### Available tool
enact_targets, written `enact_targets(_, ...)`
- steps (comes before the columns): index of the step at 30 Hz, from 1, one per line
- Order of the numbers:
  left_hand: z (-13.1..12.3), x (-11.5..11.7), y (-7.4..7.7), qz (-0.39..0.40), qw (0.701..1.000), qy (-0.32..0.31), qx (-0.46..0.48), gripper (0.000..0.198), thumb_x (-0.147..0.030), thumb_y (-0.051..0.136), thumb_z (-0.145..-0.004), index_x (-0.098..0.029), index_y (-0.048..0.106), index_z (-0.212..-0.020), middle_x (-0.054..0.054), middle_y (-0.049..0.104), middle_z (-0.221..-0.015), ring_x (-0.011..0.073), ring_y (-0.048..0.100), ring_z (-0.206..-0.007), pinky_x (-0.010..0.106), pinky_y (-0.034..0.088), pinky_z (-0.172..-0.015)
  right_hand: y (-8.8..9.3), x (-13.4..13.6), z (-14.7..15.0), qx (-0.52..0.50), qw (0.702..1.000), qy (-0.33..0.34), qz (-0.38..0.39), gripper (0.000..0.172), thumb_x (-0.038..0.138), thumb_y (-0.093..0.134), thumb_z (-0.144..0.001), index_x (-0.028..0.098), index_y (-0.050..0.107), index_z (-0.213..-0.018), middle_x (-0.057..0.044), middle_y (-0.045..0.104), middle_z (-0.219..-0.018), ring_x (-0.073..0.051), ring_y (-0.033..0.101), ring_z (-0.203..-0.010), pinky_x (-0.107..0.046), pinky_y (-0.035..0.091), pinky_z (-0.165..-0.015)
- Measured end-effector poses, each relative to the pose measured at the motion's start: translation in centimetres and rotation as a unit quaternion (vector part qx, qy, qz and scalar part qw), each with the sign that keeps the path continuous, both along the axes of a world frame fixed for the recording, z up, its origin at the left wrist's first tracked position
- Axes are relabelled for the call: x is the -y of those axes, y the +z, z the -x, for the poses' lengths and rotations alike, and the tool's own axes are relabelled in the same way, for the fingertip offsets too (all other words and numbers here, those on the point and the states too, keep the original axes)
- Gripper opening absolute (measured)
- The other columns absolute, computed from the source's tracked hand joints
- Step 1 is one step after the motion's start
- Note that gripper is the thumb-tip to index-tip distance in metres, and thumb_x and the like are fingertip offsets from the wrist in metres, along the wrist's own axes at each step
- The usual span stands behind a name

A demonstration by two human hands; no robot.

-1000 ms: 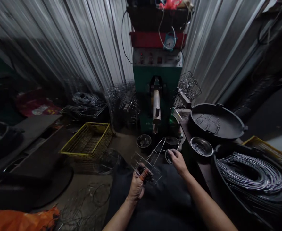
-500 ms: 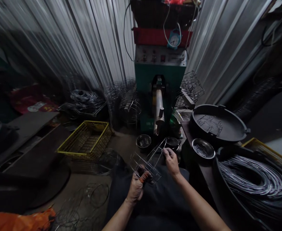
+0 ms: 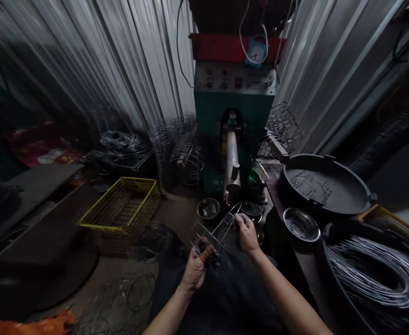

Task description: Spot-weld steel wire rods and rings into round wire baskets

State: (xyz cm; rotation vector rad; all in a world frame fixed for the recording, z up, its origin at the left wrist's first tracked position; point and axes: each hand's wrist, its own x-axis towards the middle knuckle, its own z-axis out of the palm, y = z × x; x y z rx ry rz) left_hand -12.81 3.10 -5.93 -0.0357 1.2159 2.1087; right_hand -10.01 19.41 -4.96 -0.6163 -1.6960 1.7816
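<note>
My left hand is closed round the lower left part of a thin wire frame, held above my lap. Something orange wraps a finger or thumb of that hand. Closed in a pinch, my right hand is at the frame's upper right end, where its long wires come together; whether a further small piece sits between the fingertips is too dark to tell. Just beyond the frame is the metal rod end of a green machine. Small bowls of metal pieces, one of them a dark bowl, stand below it.
A yellow wire basket stands on the floor to the left. At the right are a round black tray, a steel bowl of small metal parts and a tub with a wire coil. Loose wire lies on the floor, lower left.
The view has shifted slightly, so the machine sits a little lower and the right-hand trays further right. Both hands keep their hold on the wire frame, whose angle has changed slightly.
</note>
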Motion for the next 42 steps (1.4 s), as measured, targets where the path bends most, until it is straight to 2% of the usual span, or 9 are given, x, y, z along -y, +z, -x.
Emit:
enact_targets(10,1.9,-1.3,1.9,-0.017,1.000,0.003,0.000,0.046,-0.028,0.075,-0.052,-0.020,0.046,-0.086,-0.006,0.055,-0.059,0.0116,0.056,-0.049,0.020,0.043,-0.040,0.2,-1.3,2.4,-0.033,0.998,-0.037,0.046,0.028,0.043,0.059,-0.068,0.017,0.050,-0.060,0.004,0.045,-0.056,-0.009,0.039,-0.055,-0.021,0.032,-0.052)
enact_targets(14,2.1,-1.4,2.9,-0.010,1.000,-0.004,0.012,0.046,-0.029,0.076,-0.051,-0.021,0.046,-0.085,-0.006,0.056,-0.058,0.0123,0.056,-0.049,0.020,0.043,-0.040,0.6,-1.4,2.9,-0.042,0.994,-0.018,0.098,0.028,0.043,0.061,-0.066,0.017,0.052,-0.060,0.005,0.045,-0.052,-0.008,0.037,-0.047,-0.021,0.030,-0.046)
enact_targets(17,1.9,-1.5,3.1,-0.006,1.000,-0.004,0.019,0.045,-0.028,0.075,-0.051,-0.021,0.046,-0.085,-0.006,0.056,-0.060,0.0120,0.056,-0.050,0.021,0.044,-0.041,0.7,-1.6,3.0,-0.039,0.993,-0.008,0.110,0.029,0.044,0.061,-0.065,0.017,0.052,-0.059,0.005,0.045,-0.051,-0.008,0.037,-0.045,-0.021,0.030,-0.043)
enact_targets(21,1.3,-1.7,2.5,-0.026,0.999,0.033,0.003,0.044,-0.025,0.075,-0.053,-0.021,0.048,-0.087,-0.007,0.055,-0.062,0.0093,0.056,-0.052,0.019,0.044,-0.047,1.0,-1.7,1.4,0.001,0.998,0.034,0.048,0.029,0.046,0.057,-0.069,0.017,0.059,-0.068,0.001,0.056,-0.061,-0.011,0.049,-0.058,-0.022,0.039,-0.055)
enact_targets(25,0.9,-1.7,1.7,-0.037,0.998,0.056,-0.008,0.042,-0.026,0.075,-0.052,-0.019,0.049,-0.085,-0.006,0.057,-0.066,0.0085,0.057,-0.055,0.019,0.045,-0.052,1.5,-0.5,-1.9,0.083,0.977,0.184,-0.064,0.030,0.042,0.058,-0.069,0.020,0.064,-0.089,-0.002,0.064,-0.083,-0.018,0.057,-0.082,-0.030,0.043,-0.075)
enact_targets(28,0.9,-1.7,1.4,-0.044,0.997,0.055,-0.013,0.042,-0.027,0.074,-0.053,-0.020,0.048,-0.085,-0.006,0.058,-0.064,0.0092,0.058,-0.054,0.020,0.045,-0.052,1.6,0.8,-3.4,0.113,0.957,0.239,-0.119,0.028,0.039,0.057,-0.071,0.022,0.065,-0.090,-0.003,0.066,-0.086,-0.021,0.058,-0.086,-0.033,0.043,-0.078)
enact_targets(31,1.2,-1.7,1.7,-0.040,0.998,0.054,-0.016,0.043,-0.027,0.074,-0.055,-0.021,0.046,-0.087,-0.006,0.058,-0.061,0.0107,0.059,-0.053,0.020,0.045,-0.050,1.5,1.3,-3.3,0.112,0.957,0.231,-0.134,0.027,0.040,0.054,-0.073,0.021,0.067,-0.088,-0.003,0.067,-0.083,-0.021,0.059,-0.083,-0.034,0.044,-0.076)
enact_targets(38,2.2,-1.6,3.4,-0.027,0.999,0.034,-0.027,0.039,-0.028,0.073,-0.054,-0.019,0.047,-0.082,-0.005,0.058,-0.057,0.0114,0.058,-0.050,0.019,0.044,-0.045,1.4,1.7,-2.3,0.103,0.966,0.202,-0.124,0.027,0.039,0.054,-0.073,0.020,0.066,-0.088,-0.003,0.067,-0.083,-0.019,0.059,-0.080,-0.032,0.045,-0.073)
enact_targets(42,2.3,-1.7,3.3,-0.029,0.998,0.049,-0.015,0.039,-0.027,0.073,-0.054,-0.018,0.049,-0.084,-0.005,0.058,-0.058,0.0103,0.056,-0.048,0.020,0.044,-0.045,1.3,1.9,-2.7,0.098,0.970,0.185,-0.120,0.029,0.039,0.056,-0.073,0.021,0.064,-0.094,-0.004,0.066,-0.093,-0.021,0.058,-0.088,-0.035,0.043,-0.080)
